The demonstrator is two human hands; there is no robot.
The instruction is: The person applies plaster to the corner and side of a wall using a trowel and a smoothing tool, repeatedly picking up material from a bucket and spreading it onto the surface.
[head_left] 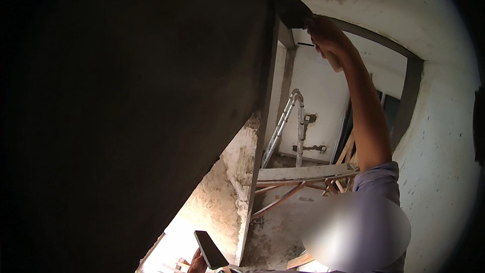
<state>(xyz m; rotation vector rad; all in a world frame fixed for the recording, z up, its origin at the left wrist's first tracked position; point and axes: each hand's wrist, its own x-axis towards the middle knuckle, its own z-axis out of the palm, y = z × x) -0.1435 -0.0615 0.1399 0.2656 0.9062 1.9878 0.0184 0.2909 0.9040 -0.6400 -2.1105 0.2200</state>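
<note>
My right arm reaches up through the right half of the view, in a rolled purple-grey sleeve. My right hand [328,38] is closed around the pale handle of a trowel [292,7], and the handle's end shows below the fingers. Its dark, broad blade lies against the upper edge of a dark grey wall surface [151,86], beside the doorway's top corner. At the lower edge, my left hand [197,263] is partly in view, closed on a flat, dark rectangular plate [210,249] held at a tilt. How its fingers grip the plate is mostly hidden.
A doorway frame [414,86] opens onto a room with a metal folding ladder [283,126]. Lower down, a long pale plank [303,173] rests on reddish supports [283,199]. A white wall [444,146] rises close on the right. A blurred oval covers part of the lower right.
</note>
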